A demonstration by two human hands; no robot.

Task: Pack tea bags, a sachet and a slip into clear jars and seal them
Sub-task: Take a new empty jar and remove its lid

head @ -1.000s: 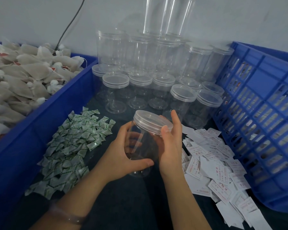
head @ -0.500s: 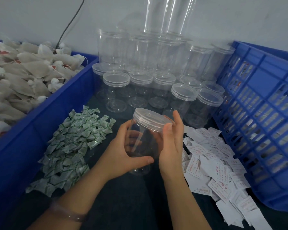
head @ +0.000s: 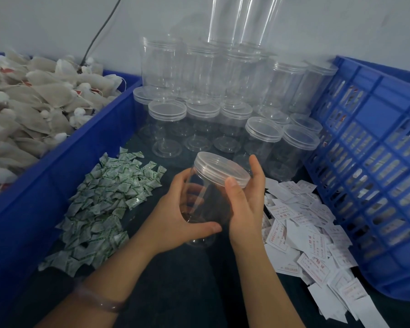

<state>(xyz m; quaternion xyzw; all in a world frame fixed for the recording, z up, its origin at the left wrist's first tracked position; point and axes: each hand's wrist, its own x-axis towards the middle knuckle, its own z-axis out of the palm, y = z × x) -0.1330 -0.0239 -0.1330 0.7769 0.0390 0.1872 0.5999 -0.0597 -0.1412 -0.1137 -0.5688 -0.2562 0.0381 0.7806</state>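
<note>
1 clear jar [head: 206,209], empty, lid [head: 223,170] on, tilted w/ its top leaning far-right. It is held mid-scene over the dark table [head: 187,292], btwn the sachets & the slips. Left hand [head: 173,218] wraps the jar body: thumb curled across the near side, fingers curled round the far side, seen through the plastic. Right hand [head: 246,204] grips the lid: thumb pressed on the near rim, fingers curved round the far rim, slightly spread.

Containers: blue bin [head: 64,176] at left, heaped w/ tea bags [head: 33,110], beige w/ strings & tags, too many to count. Blue crate [head: 376,166] w/ slotted walls at right; pale stuff shows through the slots, can't tell what. Stacked jars [head: 223,102] at far centre by the wall, all clear & empty: approx. 8 lidded in the lower tier, approx. 5 above, plus 2 tall columns running out of the top. They overlap, so exact qty can't be told.

Loose on the table: sachets [head: 104,204], green-white, 1 pile at near left just beside the bin, dozens. Slips [head: 305,235], white w/ red print, 1 pile at near right against the crate, dozens. 1 bracelet [head: 100,301] on the left wrist. 1 cable [head: 102,31] down the far wall.
</note>
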